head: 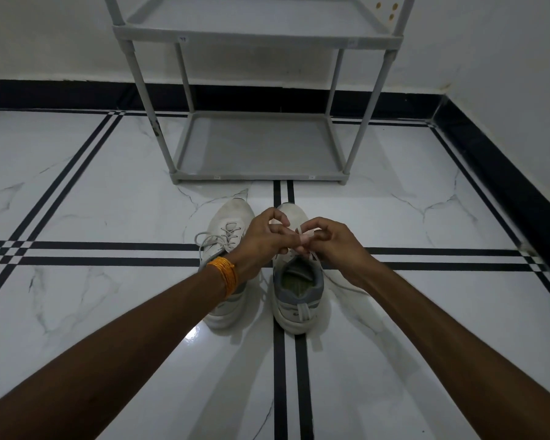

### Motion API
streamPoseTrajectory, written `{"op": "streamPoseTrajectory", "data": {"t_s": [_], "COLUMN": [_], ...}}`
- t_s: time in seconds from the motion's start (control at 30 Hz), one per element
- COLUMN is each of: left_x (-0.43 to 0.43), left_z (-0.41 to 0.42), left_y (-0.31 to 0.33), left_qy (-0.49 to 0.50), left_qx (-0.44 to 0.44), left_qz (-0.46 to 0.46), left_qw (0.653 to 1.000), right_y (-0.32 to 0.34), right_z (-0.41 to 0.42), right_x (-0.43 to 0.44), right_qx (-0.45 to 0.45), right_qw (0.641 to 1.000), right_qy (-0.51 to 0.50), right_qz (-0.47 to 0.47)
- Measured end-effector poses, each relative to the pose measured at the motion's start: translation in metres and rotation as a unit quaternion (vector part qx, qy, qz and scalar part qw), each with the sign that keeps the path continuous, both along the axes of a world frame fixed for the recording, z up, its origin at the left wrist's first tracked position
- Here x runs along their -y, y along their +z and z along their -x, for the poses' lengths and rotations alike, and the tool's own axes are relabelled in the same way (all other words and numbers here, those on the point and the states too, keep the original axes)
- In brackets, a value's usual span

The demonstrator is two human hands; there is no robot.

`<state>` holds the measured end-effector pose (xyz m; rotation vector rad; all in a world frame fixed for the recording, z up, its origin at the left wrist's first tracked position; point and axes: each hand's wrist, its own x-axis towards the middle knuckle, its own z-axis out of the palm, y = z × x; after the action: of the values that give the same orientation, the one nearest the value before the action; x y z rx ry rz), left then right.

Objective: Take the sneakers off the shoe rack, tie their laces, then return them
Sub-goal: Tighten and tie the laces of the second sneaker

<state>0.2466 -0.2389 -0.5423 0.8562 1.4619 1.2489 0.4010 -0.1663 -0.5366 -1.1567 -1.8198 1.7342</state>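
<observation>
Two white sneakers stand side by side on the floor, toes pointing at the rack. The left sneaker [227, 236] has loose laces trailing to its left. Over the right sneaker [299, 290] both my hands meet. My left hand [261, 241], with an orange thread band at the wrist, pinches the white lace [299, 231]. My right hand [334, 246] holds the same lace from the other side. A loose lace end lies on the floor to the right of that shoe. The knot itself is hidden by my fingers.
A grey shoe rack [258, 177] stands just beyond the sneakers, its bottom and middle shelves bare. Its legs rest on white marble tiles with black stripes. A white wall with a black skirting runs behind and along the right.
</observation>
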Motion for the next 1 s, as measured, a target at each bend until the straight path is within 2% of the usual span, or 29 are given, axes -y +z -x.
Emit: {"op": "streamPoseTrajectory", "data": {"t_s": [0.1,0.27,0.4,0.5,0.63,0.77,0.9,1.0], "left_x": [-0.003,-0.011,-0.013,-0.011,-0.007,-0.008,-0.005,-0.003], "left_z": [0.000,0.000,-0.005,-0.010,-0.018,-0.019,-0.015,-0.009], "left_y": [0.004,0.000,-0.009,-0.014,-0.019,-0.020,-0.014,-0.011], "left_qy": [-0.028,-0.020,0.013,0.045,0.090,0.099,0.035,-0.038], "left_qx": [0.017,-0.017,-0.109,-0.163,-0.142,-0.120,-0.259,-0.419], "left_qz": [0.042,0.026,-0.002,-0.019,-0.009,-0.003,-0.056,-0.125], "left_qw": [0.999,0.999,0.994,0.985,0.986,0.988,0.964,0.899], "right_y": [0.004,0.006,0.003,-0.002,-0.009,-0.016,-0.016,-0.016], "right_z": [-0.001,0.000,-0.003,-0.004,-0.001,0.002,0.007,0.010], "right_x": [0.000,0.000,0.006,0.011,0.020,0.021,0.018,0.018], "right_qx": [0.030,0.068,0.065,0.068,0.087,0.132,0.223,0.264], "right_qw": [0.994,0.970,0.969,0.977,0.966,0.928,0.892,0.871], "right_qy": [0.055,0.078,0.065,0.009,-0.051,-0.036,0.029,0.070], "right_qz": [-0.092,-0.221,-0.228,-0.202,-0.237,-0.347,-0.392,-0.409]}}
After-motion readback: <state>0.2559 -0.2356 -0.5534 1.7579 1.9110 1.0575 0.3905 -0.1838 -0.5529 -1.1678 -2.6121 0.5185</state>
